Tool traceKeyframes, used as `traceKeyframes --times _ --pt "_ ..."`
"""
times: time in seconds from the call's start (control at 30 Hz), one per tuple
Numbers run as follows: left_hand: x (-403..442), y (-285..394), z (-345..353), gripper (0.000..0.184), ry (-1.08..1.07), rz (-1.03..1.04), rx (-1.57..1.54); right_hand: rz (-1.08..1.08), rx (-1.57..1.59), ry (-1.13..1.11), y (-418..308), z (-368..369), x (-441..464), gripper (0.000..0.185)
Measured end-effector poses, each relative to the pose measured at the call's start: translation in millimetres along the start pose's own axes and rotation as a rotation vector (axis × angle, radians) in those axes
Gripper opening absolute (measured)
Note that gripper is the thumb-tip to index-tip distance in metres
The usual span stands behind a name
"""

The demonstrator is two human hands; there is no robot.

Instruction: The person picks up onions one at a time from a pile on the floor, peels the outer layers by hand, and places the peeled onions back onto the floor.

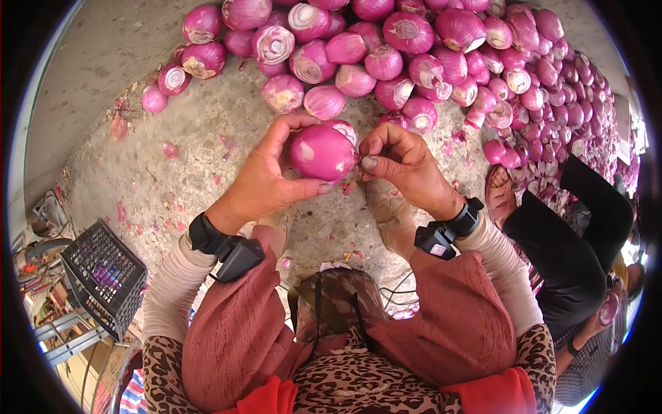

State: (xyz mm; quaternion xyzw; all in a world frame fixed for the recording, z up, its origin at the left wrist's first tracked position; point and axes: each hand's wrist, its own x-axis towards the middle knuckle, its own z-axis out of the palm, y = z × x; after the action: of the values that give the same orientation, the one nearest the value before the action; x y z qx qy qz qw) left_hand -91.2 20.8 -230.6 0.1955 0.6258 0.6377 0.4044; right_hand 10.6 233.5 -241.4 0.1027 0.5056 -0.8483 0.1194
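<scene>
Concrete floor [200,131], stained and littered, lies under everything. Landmark: the onion pile [414,41], red onions heaped across the far side of the floor and running down to the right; several turn pale, ringed ends to the camera.

Co-worker [572,276] sits at the right, just on the near side of the pile's right-hand stretch: black trousers, one bare foot or open shoe close to the pile's edge. Co-worker's hand, lower, has hold of a roundish pinkish thing, probably an onion; too small to be sure.

Wearer's knees, in dusty-pink cloth [234,324], stand apart, well to the near side of the pile. Black crate [131,303], tilted, well apart from the pile, to its near left; something purple shows through the mesh.

Left hand [276,169], just short of the pile: spread in a wide curve, thumb beneath and fingers above, gripping the held onion [321,153]. Right hand [403,162], also just short of the pile: fingers curled, thumb and forefinger tips together at the held onion's right end; cannot tell what, if anything, is pinched there.

Black wrist devices [238,259] on both wrists. One small onion [154,99] at the pile's far-left edge. Skin scraps [121,210] strewn between pile and crate.
</scene>
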Motion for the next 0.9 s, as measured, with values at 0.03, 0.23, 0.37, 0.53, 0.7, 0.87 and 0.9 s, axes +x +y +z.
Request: traceKeyframes --times 0.03,0.23,0.37,0.53,0.7,0.87,0.9 --pt "-1.0 -1.5 -0.9 0.079 0.0 -0.018 0.07 -0.007 -0.027 -0.012 0.0 0.1 -0.1 0.015" --pt "-3.0 1.9 3.9 0.082 -0.028 0.045 0.374 -0.001 -0.063 -0.018 7.1 8.2 -0.7 0.018" --pt "-3.0 -0.9 3.7 0.081 -0.053 0.074 0.526 0.051 -0.17 -0.059 6.8 3.1 -3.1 0.019" --pt "-1.8 -1.4 7.9 0.075 -0.039 0.009 0.595 0.088 -0.246 0.012 6.7 3.0 -2.4 0.017" --pt "-1.5 -5.3 9.6 0.073 -0.033 -0.013 0.742 0.009 -0.394 0.021 9.7 10.2 1.0 0.012" --pt "-4.5 -15.5 9.2 0.071 0.003 0.035 0.731 -0.003 -0.459 -0.028 10.1 9.3 2.5 0.013" --pt "-5.4 -16.6 9.9 0.071 0.004 0.032 0.732 0.001 -0.479 -0.051 10.4 8.3 2.2 0.015"
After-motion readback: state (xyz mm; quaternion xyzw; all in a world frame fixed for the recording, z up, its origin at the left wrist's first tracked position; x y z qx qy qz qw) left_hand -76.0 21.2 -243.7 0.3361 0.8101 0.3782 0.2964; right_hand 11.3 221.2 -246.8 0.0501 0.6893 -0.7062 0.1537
